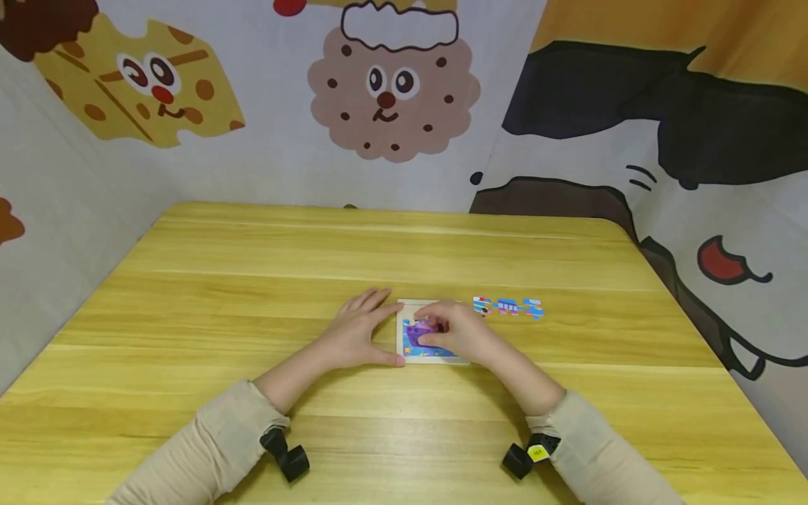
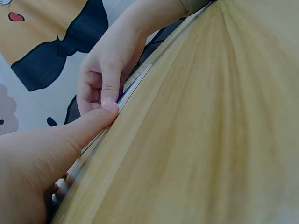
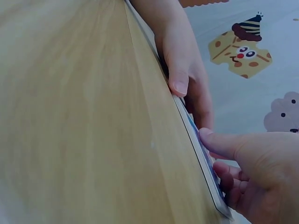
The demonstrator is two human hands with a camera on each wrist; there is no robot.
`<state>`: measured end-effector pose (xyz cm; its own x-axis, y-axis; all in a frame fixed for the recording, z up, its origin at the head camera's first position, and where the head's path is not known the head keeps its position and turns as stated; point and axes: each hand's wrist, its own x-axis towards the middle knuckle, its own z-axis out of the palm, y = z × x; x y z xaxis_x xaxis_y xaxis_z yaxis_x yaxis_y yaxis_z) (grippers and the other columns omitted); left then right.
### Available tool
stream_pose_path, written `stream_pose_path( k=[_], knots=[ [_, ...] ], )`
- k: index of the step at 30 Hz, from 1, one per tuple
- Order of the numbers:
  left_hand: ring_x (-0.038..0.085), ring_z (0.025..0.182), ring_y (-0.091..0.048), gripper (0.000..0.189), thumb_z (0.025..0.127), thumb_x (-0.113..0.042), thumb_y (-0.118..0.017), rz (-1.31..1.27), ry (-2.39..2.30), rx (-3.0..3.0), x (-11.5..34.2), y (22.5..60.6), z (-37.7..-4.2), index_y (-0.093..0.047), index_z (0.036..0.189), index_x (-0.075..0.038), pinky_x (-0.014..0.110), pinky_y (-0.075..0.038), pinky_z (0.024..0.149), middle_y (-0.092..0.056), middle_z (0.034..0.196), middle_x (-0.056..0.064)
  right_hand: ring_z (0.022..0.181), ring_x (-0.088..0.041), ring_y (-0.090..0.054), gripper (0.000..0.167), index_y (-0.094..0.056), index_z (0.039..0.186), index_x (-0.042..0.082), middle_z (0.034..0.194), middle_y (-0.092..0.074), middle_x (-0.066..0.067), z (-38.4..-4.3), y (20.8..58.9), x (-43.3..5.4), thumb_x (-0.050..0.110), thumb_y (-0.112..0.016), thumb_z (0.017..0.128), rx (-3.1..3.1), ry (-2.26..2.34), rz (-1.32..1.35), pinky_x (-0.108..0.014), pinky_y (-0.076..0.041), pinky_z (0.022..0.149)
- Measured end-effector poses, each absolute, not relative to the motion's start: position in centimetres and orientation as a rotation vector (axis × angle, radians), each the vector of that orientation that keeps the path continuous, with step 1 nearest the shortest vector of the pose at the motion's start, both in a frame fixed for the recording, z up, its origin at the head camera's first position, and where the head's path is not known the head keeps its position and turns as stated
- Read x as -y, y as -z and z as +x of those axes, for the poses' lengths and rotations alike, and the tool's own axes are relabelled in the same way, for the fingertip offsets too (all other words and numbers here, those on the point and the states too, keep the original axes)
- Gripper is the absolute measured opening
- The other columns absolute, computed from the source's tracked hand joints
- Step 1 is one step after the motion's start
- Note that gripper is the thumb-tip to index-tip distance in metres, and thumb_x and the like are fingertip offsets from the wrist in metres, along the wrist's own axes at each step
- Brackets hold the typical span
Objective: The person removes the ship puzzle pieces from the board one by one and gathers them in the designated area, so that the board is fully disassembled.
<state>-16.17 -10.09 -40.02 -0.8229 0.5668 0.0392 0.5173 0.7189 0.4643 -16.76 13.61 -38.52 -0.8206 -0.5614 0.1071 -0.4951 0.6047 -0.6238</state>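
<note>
A small jigsaw puzzle (image 1: 410, 351) with a pale frame lies flat on the table, its picture purple and blue. My left hand (image 1: 355, 335) is spread at the frame's left side, thumb by the lower left corner and index finger by the upper left one. Over the puzzle's right part, my right hand (image 1: 459, 332) has its thumb and curled fingers round a purple puzzle piece (image 1: 432, 327), partly hidden by the fingers. In the right wrist view, the right thumb (image 3: 219, 142) rests low over the puzzle's edge (image 3: 198, 149).
Several loose puzzle pieces (image 1: 508, 306) lie in a row to the right of the frame, just beyond the right hand. The wooden table (image 1: 391, 435) runs back to a cartoon-printed cloth (image 1: 265, 168). Each wrist wears a black camera mount.
</note>
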Motion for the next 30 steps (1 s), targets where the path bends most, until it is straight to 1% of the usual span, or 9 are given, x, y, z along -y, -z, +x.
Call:
stream_pose_path(
  k=[5,9,14,18,22,30],
  knots=[
    [0.034,0.143,-0.007,0.1,0.07,-0.071,-0.067,0.887,-0.712,-2.812,10.1,39.91,-16.1,-0.037,0.149,-0.018,0.055,-0.006,0.112,-0.015,0.158,0.012,0.076,-0.011,-0.052,0.036,-0.07,0.114,0.007,0.092,-0.064,0.003,-16.57,38.44,-13.35,0.018,-0.078,0.082,-2.781,0.908,-0.908,-0.027,-0.046,0.065],
    [0.034,0.143,-0.007,0.1,0.07,-0.072,-0.067,0.891,-0.704,-2.815,10.09,39.98,-16.1,-0.036,0.149,-0.017,0.055,-0.006,0.112,-0.015,0.158,0.012,0.079,-0.011,-0.053,0.034,-0.07,0.114,0.009,0.094,-0.064,0.003,-16.41,38.52,-13.23,0.018,-0.077,0.082,-2.799,0.89,-0.862,-0.028,-0.047,0.067],
    [0.034,0.143,-0.007,0.1,0.07,-0.072,-0.066,0.901,-0.702,-2.824,10.1,40.1,-16.12,-0.037,0.149,-0.017,0.055,-0.006,0.112,-0.015,0.158,0.012,0.085,-0.014,-0.056,0.033,-0.07,0.113,0.011,0.098,-0.065,0.0,-16.22,38.48,-13.0,0.016,-0.078,0.081,-2.82,0.883,-0.816,-0.034,-0.048,0.073],
    [0.035,0.143,-0.007,0.1,0.07,-0.072,-0.066,0.904,-0.708,-2.824,10.13,40.1,-16.12,-0.037,0.149,-0.017,0.055,-0.005,0.112,-0.015,0.158,0.012,0.086,-0.016,-0.056,0.032,-0.07,0.112,0.013,0.099,-0.064,-0.001,-16.14,38.34,-12.84,0.016,-0.078,0.081,-2.83,0.855,-0.793,-0.037,-0.048,0.075],
    [0.034,0.143,-0.007,0.101,0.07,-0.072,-0.066,0.905,-0.71,-2.82,10.16,40.1,-16.14,-0.037,0.149,-0.017,0.054,-0.005,0.112,-0.015,0.158,0.012,0.085,-0.015,-0.055,0.031,-0.069,0.111,0.015,0.096,-0.063,0.001,-16.11,38.21,-12.73,0.017,-0.077,0.081,-2.835,0.829,-0.781,-0.037,-0.047,0.074],
    [0.034,0.143,-0.007,0.101,0.07,-0.074,-0.065,0.905,-0.713,-2.824,10.21,40.23,-16.22,-0.037,0.149,-0.018,0.054,-0.006,0.112,-0.015,0.158,0.012,0.071,-0.012,-0.051,0.029,-0.063,0.105,0.018,0.083,-0.058,0.005,-16.0,37.98,-12.62,0.015,-0.078,0.081,-2.82,0.886,-0.798,-0.031,-0.045,0.064]
  ],
)
